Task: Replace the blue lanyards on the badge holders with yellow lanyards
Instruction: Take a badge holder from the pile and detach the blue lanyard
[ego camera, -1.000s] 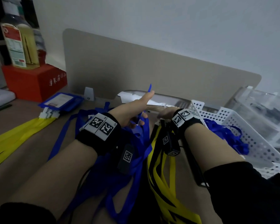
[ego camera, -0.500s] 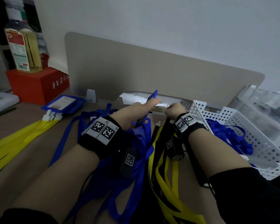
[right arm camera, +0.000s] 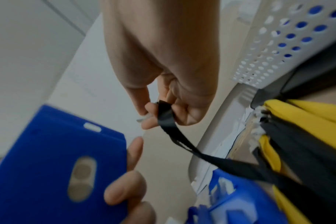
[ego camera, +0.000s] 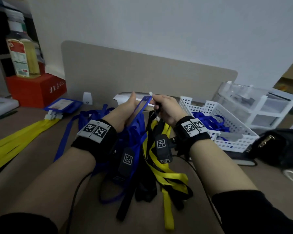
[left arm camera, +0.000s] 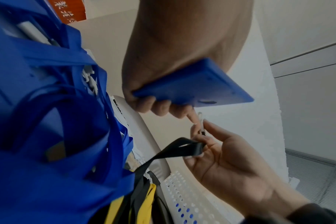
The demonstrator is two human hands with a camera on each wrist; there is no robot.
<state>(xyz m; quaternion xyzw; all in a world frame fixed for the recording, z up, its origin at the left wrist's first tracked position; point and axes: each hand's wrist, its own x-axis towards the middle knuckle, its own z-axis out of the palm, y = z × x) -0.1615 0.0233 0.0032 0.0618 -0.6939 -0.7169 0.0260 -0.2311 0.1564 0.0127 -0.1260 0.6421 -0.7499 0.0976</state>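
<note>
Your left hand holds the blue holder raised above the desk, thumb on one face and fingers curled under the other, its slotted top edge turned toward your right hand. That hand pinches a white clip between thumb and forefinger, with the black strap looped over the curled fingers. The clip tip sits just beside the holder's top edge; whether it touches the slot cannot be told. Your left forefinger tip touches the clip in the left wrist view. The strap runs down to a heap of yellow and black lanyards on the desk below your right wrist.

Under your left wrist lies a tangle of blue lanyards. More blue lanyards lie in the white basket to the right. To the left, yellow lanyards lie flat with their white clips near a second holder. Behind it a red box carries a bottle. A beige divider stands along the back, clear drawers stand far right, and a black bag lies beside the basket.
</note>
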